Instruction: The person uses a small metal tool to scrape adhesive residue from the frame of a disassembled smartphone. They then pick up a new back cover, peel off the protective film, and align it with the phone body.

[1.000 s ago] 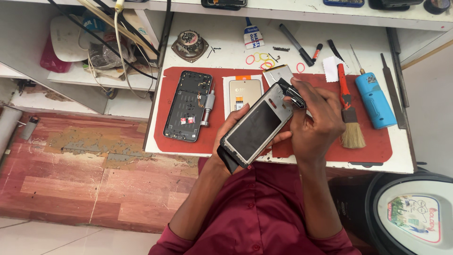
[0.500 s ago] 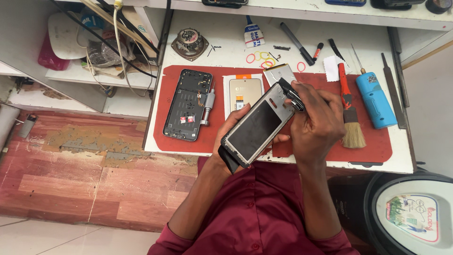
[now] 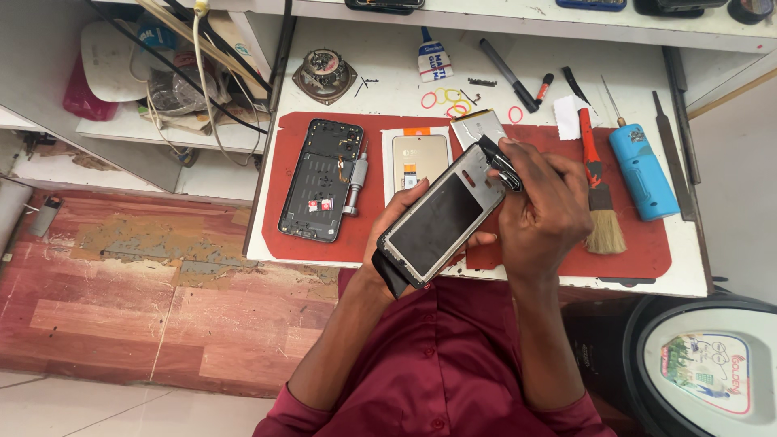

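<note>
phone frame [image 3: 441,217] held tilted at frame centre above the red mat [image 3: 647,251]
it is cradled from beneath by the left hand [image 3: 396,222] for steadiness; a black tool [image 3: 500,162] is pinched in the right hand [image 3: 542,214] at its upper corner.

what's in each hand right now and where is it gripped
The left hand grips the dark-screened phone frame from beneath, along its lower edge. The right hand pinches a small black tool near the frame's top corner.

A brush [image 3: 600,194], blue tool [image 3: 642,171] and opened phone body [image 3: 320,180] lie on the red mat [image 3: 647,251].
</note>
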